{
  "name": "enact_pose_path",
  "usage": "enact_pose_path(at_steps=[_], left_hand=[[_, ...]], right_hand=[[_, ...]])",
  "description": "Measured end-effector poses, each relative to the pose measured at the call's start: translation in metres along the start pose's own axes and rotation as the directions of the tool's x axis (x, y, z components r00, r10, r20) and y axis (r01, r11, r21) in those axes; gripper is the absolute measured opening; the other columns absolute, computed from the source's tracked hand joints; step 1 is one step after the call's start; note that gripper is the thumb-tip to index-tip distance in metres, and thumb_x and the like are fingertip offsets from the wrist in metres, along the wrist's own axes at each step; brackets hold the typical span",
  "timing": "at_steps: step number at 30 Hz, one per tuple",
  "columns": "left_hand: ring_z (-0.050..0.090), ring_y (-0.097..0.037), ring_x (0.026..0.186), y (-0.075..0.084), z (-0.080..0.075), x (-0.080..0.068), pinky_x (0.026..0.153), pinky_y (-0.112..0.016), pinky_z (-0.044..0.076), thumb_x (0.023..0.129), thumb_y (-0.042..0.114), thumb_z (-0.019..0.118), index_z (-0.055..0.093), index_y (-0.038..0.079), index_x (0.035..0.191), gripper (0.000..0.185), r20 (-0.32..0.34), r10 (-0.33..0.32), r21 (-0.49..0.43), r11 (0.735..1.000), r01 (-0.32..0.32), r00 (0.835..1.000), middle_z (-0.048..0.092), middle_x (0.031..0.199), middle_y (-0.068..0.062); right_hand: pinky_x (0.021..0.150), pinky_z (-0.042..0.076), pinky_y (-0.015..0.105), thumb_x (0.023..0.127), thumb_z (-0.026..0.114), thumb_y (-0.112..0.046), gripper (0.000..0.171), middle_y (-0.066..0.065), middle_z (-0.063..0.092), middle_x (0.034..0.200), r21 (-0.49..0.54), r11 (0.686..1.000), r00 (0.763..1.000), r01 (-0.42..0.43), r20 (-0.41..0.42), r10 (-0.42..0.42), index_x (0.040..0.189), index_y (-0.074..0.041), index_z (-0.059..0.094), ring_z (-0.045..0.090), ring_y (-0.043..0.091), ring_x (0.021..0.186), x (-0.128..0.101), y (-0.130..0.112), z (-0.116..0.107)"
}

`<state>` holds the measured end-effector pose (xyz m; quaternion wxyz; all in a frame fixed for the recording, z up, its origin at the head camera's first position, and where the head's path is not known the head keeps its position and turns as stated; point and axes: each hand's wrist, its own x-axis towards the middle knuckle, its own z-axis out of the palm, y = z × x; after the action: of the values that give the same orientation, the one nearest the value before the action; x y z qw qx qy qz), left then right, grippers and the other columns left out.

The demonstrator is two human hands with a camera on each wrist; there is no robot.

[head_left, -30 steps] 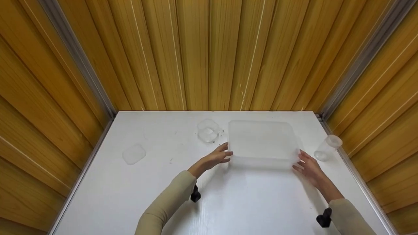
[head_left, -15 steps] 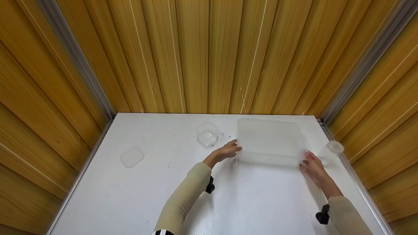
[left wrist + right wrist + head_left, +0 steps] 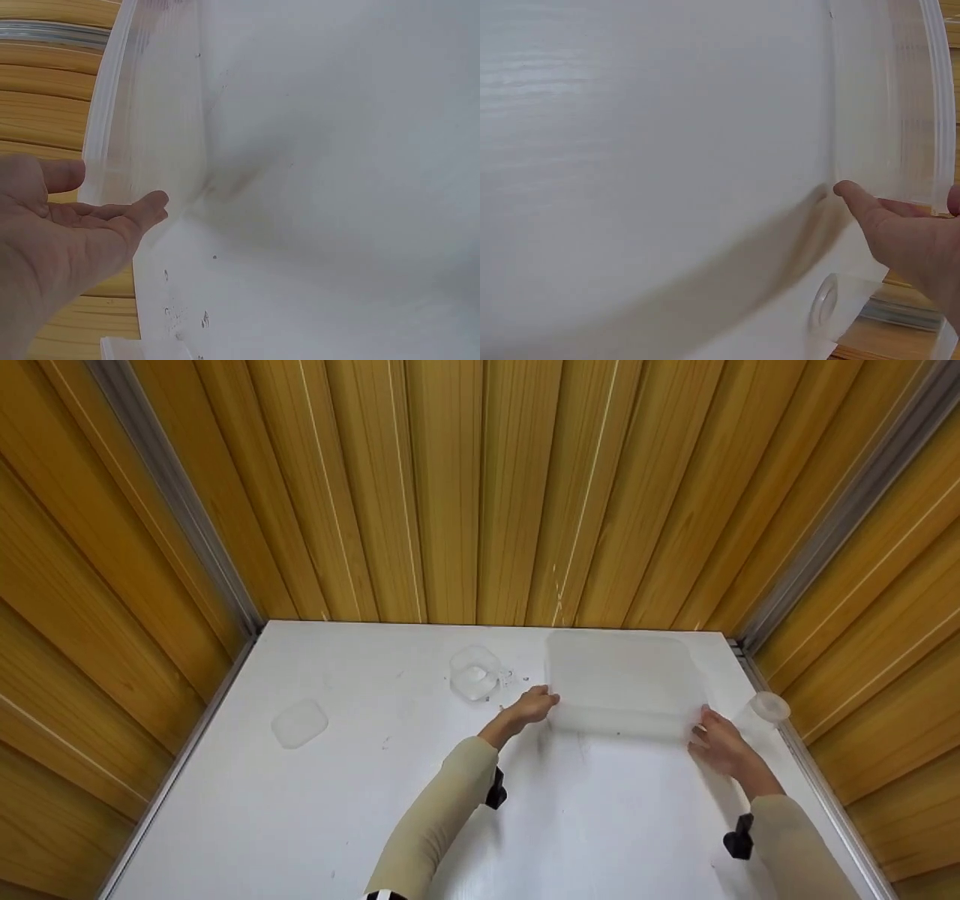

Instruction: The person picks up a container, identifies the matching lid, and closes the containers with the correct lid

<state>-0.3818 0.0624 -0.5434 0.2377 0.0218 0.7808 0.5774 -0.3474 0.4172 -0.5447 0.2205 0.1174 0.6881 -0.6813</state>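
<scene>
A large, translucent plastic box (image 3: 626, 671) stands toward the back right of the white table. My left hand (image 3: 529, 706) holds its front left corner. In the left wrist view, that hand's fingers (image 3: 146, 210) lie along the box wall (image 3: 169, 97) below the rim. At the front right corner, my right hand (image 3: 721, 746) grips the box. One fingertip (image 3: 844, 187) of it touches the low part of the wall in the right wrist view. Part of the right hand runs off that frame.
Left of the box sits a small clear container (image 3: 475, 673), with droplets beside it. A clear rounded-square lid (image 3: 300, 724) lies farther left. Close to my right hand, near the table's right edge, is a clear cup (image 3: 770, 706). Wood-patterned walls (image 3: 480, 495) border the table.
Both hands have shifted the box to the right, closer to the cup. Most of that movement came in the first half second. The small container and the lid stay where they were.
</scene>
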Motion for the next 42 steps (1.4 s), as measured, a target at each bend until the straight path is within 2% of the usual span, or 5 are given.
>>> enact_pose_path(at_steps=[13, 18, 28, 38, 42], left_hand=[[0.038, -0.031, 0.14, 0.006, -0.001, -0.01, 0.115, -0.041, 0.034, 0.101, 0.034, 0.043, 0.04, -0.002, 0.144, 0.056, -0.09, 0.013, 0.227, 0.974, 0.008, 0.996, 0.043, 0.149, -0.018], [0.056, -0.027, 0.122, -0.044, -0.013, 0.035, 0.096, -0.033, 0.049, 0.093, 0.042, 0.055, 0.06, -0.001, 0.126, 0.055, -0.131, 0.14, 0.306, 0.948, -0.094, 0.981, 0.061, 0.131, -0.015], [0.065, -0.021, 0.081, -0.057, -0.069, -0.055, 0.078, -0.034, 0.057, 0.093, 0.013, 0.055, 0.064, -0.008, 0.116, 0.033, -0.19, 0.015, -0.017, 1.0, -0.019, 0.982, 0.069, 0.105, -0.023], [0.064, -0.022, 0.081, -0.075, -0.107, -0.05, 0.068, -0.03, 0.055, 0.095, 0.01, 0.044, 0.052, -0.002, 0.128, 0.036, -0.584, -0.127, -0.218, 0.976, -0.004, 0.802, 0.063, 0.112, -0.02], [0.057, -0.033, 0.116, -0.071, -0.1, -0.041, 0.092, -0.037, 0.053, 0.098, 0.019, 0.042, 0.042, -0.001, 0.139, 0.046, -0.593, -0.116, -0.203, 0.979, -0.009, 0.797, 0.053, 0.134, -0.022]], right_hand=[[0.112, 0.037, 0.048, 0.101, 0.019, -0.052, 0.086, 0.039, 0.017, 0.151, -0.261, 0.963, 0.996, -0.069, -0.067, 0.053, 0.146, 0.018, -0.002, 0.032, 0.045, 0.14, -0.025, 0.008, 0.049], [0.098, 0.051, 0.045, 0.102, 0.042, -0.039, 0.074, 0.036, 0.044, 0.138, -0.476, 0.879, 0.998, 0.009, 0.058, 0.022, 0.143, 0.019, 0.022, 0.055, 0.042, 0.122, -0.029, -0.003, 0.087], [0.112, 0.033, 0.054, 0.105, 0.04, -0.025, 0.055, 0.033, 0.035, 0.148, -0.393, 0.89, 0.935, 0.231, 0.342, -0.091, 0.145, 0.012, 0.03, 0.035, 0.045, 0.138, 0.005, 0.002, 0.201], [0.119, 0.025, 0.048, 0.103, 0.034, -0.047, 0.071, 0.023, 0.023, 0.158, -0.224, 0.955, 0.981, 0.193, 0.066, -0.182, 0.153, 0.0, 0.016, 0.024, 0.037, 0.146, 0.074, -0.013, 0.286], [0.122, 0.015, 0.046, 0.1, 0.03, -0.056, 0.077, 0.016, 0.016, 0.162, -0.216, 0.957, 0.98, 0.192, -0.014, -0.2, 0.155, -0.005, 0.01, 0.013, 0.033, 0.15, 0.094, -0.02, 0.288]])
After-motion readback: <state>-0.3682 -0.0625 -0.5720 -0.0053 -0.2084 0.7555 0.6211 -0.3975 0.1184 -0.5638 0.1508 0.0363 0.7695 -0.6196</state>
